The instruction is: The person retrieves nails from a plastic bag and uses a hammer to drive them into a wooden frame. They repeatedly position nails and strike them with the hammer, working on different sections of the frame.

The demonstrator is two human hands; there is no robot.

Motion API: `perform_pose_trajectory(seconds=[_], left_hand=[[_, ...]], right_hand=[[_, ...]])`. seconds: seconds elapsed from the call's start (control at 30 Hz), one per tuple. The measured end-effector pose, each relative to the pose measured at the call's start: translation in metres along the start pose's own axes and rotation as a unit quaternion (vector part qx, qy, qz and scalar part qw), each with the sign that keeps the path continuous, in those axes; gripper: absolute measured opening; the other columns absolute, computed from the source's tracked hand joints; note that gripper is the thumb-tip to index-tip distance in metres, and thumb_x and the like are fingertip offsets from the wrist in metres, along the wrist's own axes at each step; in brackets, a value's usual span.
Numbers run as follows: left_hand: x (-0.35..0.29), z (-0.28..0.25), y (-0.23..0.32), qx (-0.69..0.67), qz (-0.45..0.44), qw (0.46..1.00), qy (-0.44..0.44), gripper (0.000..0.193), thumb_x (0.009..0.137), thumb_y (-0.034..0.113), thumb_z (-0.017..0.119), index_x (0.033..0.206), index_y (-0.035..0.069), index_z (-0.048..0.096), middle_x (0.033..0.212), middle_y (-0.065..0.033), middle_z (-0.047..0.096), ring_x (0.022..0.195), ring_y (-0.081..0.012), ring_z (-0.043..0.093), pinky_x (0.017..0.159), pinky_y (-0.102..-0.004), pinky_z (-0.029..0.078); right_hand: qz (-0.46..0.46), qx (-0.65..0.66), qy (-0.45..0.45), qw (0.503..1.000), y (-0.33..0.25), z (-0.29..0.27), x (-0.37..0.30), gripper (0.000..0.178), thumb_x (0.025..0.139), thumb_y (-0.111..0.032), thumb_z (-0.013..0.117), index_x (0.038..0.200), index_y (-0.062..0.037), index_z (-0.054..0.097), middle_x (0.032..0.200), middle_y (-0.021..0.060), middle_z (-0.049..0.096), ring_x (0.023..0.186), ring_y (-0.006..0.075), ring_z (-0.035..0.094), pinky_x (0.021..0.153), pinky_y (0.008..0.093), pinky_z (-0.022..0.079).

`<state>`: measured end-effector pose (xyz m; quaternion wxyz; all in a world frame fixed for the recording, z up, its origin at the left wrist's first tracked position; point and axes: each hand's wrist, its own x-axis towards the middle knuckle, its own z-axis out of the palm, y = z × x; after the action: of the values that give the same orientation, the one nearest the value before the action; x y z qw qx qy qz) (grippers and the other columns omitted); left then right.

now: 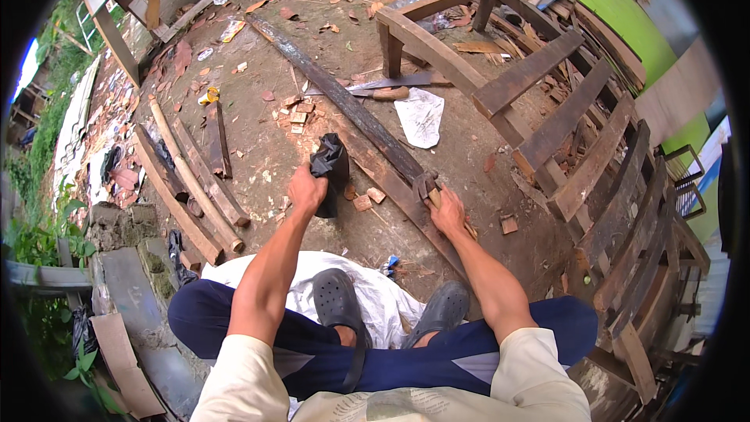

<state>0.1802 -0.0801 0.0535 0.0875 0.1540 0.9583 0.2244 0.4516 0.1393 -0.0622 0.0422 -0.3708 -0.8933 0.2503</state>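
Note:
My left hand (307, 190) is closed round a crumpled black plastic bag (331, 162), which hangs above the ground. My right hand (447, 212) grips a short wooden-handled tool; its dark head (424, 183) is at the near end of a long dark board (336, 92), and its exact kind is unclear. Beside that board lies a rough brown plank (391, 181), running toward my right foot. Small wood pieces (362, 202) are scattered between my hands. Beyond them, a blade with a wooden handle (391, 94) lies near a white sheet (420, 119).
A slatted wooden frame (539, 137) stands along the right. Several loose wood strips (199, 176) lie at the left, near a low block wall (129, 266). White sheeting (383, 309) is under my grey clogs (337, 297). A wooden structure (113, 39) stands at the far left.

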Motion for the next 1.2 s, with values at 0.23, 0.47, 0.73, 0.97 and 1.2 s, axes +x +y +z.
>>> perform_pose_trajectory(seconds=[0.23,0.47,0.73,0.97,1.2], left_hand=[[-0.084,0.056,-0.008,-0.27,0.01,0.953,-0.139,0.071,0.085,0.067,0.066,0.116,0.004,0.067,0.107,-0.0224,0.07,0.105,-0.0338,0.067,0.094,-0.0395,0.049],[-0.085,0.064,-0.012,-0.271,-0.086,0.943,-0.174,0.093,0.09,0.082,0.034,0.109,-0.001,0.069,0.085,-0.0216,0.069,0.09,-0.0345,0.069,0.083,-0.0438,0.05],[-0.092,0.074,0.008,-0.356,-0.031,0.875,-0.327,0.11,0.087,0.088,0.017,0.109,-0.012,0.058,0.096,-0.0234,0.063,0.078,-0.0243,0.064,0.073,-0.0395,0.062],[-0.073,0.052,0.018,-0.416,-0.122,0.881,-0.19,0.088,0.093,0.076,0.036,0.104,-0.006,0.067,0.093,-0.021,0.07,0.072,-0.0297,0.071,0.059,-0.0361,0.058],[-0.06,0.049,0.012,-0.178,-0.076,0.976,0.105,0.072,0.074,0.066,0.077,0.103,0.002,0.059,0.098,-0.0168,0.062,0.098,-0.0355,0.064,0.088,-0.0481,0.049]], right_hand=[[-0.07,0.036,0.066,0.995,-0.027,0.004,-0.006,0.041,0.085,-0.029,0.073,0.115,-0.0021,0.062,0.129,0.0132,0.061,0.126,0.031,0.051,0.107,0.0466,0.035],[0.006,0.281,-0.092,0.955,-0.105,0.008,-0.012,0.042,0.086,-0.038,0.077,0.093,0.0012,0.062,0.078,0.0109,0.067,0.067,0.0277,0.066,0.056,0.0379,0.053],[0.006,0.307,-0.027,0.951,-0.133,0.008,-0.01,0.026,0.077,-0.018,0.072,0.094,0.001,0.066,0.076,0.017,0.069,0.067,0.0274,0.069,0.063,0.0418,0.053],[0.153,0.41,-0.044,0.898,-0.111,0.004,0.0,0.021,0.075,-0.009,0.068,0.088,0.0066,0.062,0.077,0.0122,0.067,0.062,0.021,0.067,0.058,0.0347,0.057],[0.149,0.415,-0.082,0.894,-0.106,-0.033,-0.015,0.013,0.08,-0.008,0.062,0.088,0.0019,0.062,0.076,0.0078,0.062,0.062,0.0167,0.062,0.054,0.0346,0.054]])
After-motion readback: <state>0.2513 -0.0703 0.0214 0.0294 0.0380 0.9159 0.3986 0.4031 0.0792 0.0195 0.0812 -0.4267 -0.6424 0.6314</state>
